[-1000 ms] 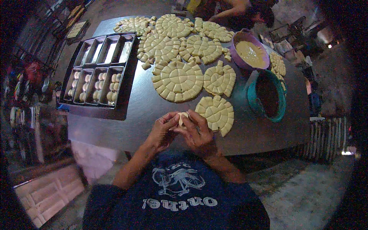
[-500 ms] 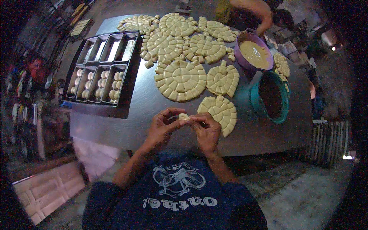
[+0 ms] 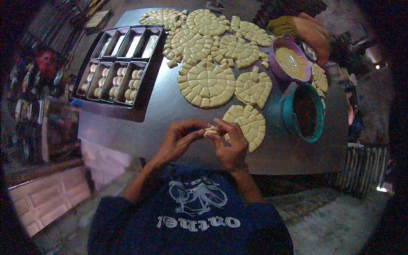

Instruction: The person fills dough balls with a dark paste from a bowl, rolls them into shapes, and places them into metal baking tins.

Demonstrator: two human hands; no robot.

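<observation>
Nearly closed, the fingertips of the left hand (image 3: 176,142) and right hand (image 3: 232,149) pinch a small dough piece (image 3: 210,131) between them at mid-frame. Light, even pressure from both sides probably suits it best, without tearing. At upper left a sectioned tray (image 3: 136,43) holds dough balls (image 3: 134,83); at lower centre the dark shirt (image 3: 191,236) carries pale upside-down lettering (image 3: 198,222) and a bicycle print (image 3: 198,196); right of centre lies a scored dough round (image 3: 251,126); I can make out no label elsewhere
</observation>
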